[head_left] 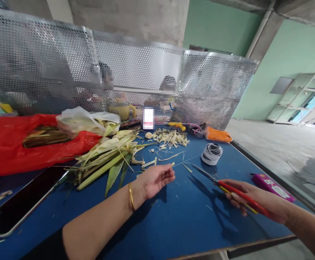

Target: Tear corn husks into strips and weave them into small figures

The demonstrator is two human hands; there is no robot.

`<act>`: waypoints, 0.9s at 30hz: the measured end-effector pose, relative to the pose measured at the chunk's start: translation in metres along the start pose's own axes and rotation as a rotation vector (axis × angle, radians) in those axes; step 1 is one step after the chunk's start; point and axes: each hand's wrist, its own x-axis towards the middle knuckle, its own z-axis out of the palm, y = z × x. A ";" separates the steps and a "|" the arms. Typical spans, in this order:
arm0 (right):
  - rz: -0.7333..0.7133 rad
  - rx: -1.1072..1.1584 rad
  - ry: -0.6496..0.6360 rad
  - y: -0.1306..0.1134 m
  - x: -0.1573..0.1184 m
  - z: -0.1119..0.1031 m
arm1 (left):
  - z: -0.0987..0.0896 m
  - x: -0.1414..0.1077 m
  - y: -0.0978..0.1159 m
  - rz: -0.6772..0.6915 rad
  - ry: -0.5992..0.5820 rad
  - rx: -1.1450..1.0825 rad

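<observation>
Over the middle of the blue table, my left hand point(159, 180) pinches a small pale piece of husk point(173, 164) between thumb and fingertips. A thin white thread runs from near that piece toward a spool of white string point(212, 154). To the right, my right hand point(251, 198) is closed around red-handled scissors point(244, 196). Their metal blades point up and left toward the thread, apart from my left hand. A pile of green and pale husk leaves point(105, 159) lies left of my left hand.
Husk scraps point(172, 138) lie at the table's back, near an orange packet point(218, 134). A purple box point(273, 186) lies at the right edge. Left are a red bag point(8, 144) and a dark tablet point(24, 200). Behind a perforated metal screen point(146, 65) are people.
</observation>
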 end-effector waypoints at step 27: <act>-0.249 -1.381 0.451 -0.027 0.050 0.036 | 0.010 -0.014 -0.001 0.417 -0.036 0.400</act>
